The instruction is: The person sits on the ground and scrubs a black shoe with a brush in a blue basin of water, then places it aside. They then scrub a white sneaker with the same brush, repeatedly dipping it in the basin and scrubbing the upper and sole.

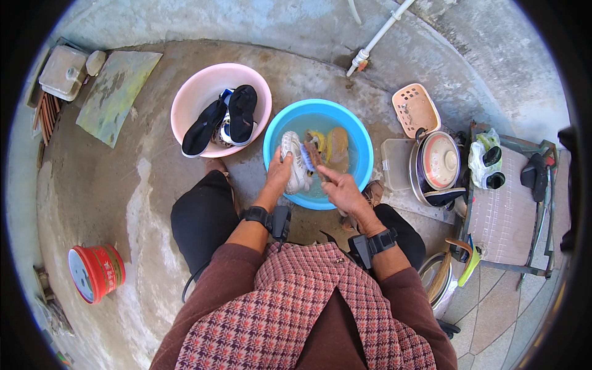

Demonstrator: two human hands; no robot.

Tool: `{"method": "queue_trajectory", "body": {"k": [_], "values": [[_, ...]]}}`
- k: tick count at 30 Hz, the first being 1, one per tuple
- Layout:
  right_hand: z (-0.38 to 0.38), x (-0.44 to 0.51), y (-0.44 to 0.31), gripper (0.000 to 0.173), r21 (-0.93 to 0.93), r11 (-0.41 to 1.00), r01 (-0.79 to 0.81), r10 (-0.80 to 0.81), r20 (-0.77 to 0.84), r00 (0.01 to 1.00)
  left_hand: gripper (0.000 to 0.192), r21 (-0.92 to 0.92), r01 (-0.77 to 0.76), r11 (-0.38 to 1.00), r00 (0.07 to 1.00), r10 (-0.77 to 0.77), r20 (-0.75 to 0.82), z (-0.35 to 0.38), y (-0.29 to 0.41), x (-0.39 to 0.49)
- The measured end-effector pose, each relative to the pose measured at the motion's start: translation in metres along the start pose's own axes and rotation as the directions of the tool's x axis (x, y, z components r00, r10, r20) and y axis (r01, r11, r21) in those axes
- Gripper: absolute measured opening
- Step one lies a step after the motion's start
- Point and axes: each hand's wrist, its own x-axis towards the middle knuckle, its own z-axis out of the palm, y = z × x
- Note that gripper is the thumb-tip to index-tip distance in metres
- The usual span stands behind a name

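Over a blue plastic basin (364,180) of water, my left hand (279,172) grips a white sneaker (292,152) by its side, with the sole edge turned to the left. A scrub brush (314,157) with a wooden back and bluish bristles is held by its handle in my right hand (341,188). Its bristles face the sneaker's upper and appear to touch it. In the water to the right lies a shoe with a tan sole (338,147) and yellow parts beside it. My fingertips on the sneaker's far side are partly hidden.
A pink basin (185,92) with dark shoes stands at the upper left. To the right are a peach plastic basket (416,108), a lidded pot (440,161) and a metal-framed chair (499,222) bearing shoes. A red bucket (99,273) lies at the lower left. A white pipe (377,37) runs down the wall.
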Motion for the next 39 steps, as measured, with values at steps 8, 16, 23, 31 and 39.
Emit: {"method": "queue_trajectory", "body": {"k": [8,16,23,31,39], "values": [[0.014,0.034,0.017,0.043,-0.035,0.999,-0.019,0.005,-0.36,0.933,0.055,0.376,-0.122,0.918,0.984,0.062,0.168,0.025,-0.012,-0.013],[0.034,0.002,0.006,0.044,0.007,1.0,0.003,-0.003,-0.037,0.999,0.055,0.358,-0.058,0.932,0.997,0.071,-0.023,-0.006,-0.014,0.012],[0.018,0.032,0.017,0.046,0.087,0.994,-0.063,0.081,-0.225,0.971,0.058,0.381,-0.077,0.921,0.983,0.006,0.185,0.018,-0.014,-0.006],[0.028,0.011,0.008,0.047,0.158,0.985,-0.073,0.082,-0.054,0.995,0.055,0.32,-0.076,0.944,0.995,0.091,-0.03,0.001,-0.019,0.013],[0.011,0.033,0.012,0.047,0.242,0.961,-0.133,0.191,-0.235,0.953,0.057,0.377,-0.199,0.904,0.967,0.119,0.224,0.021,-0.015,-0.008]]}}
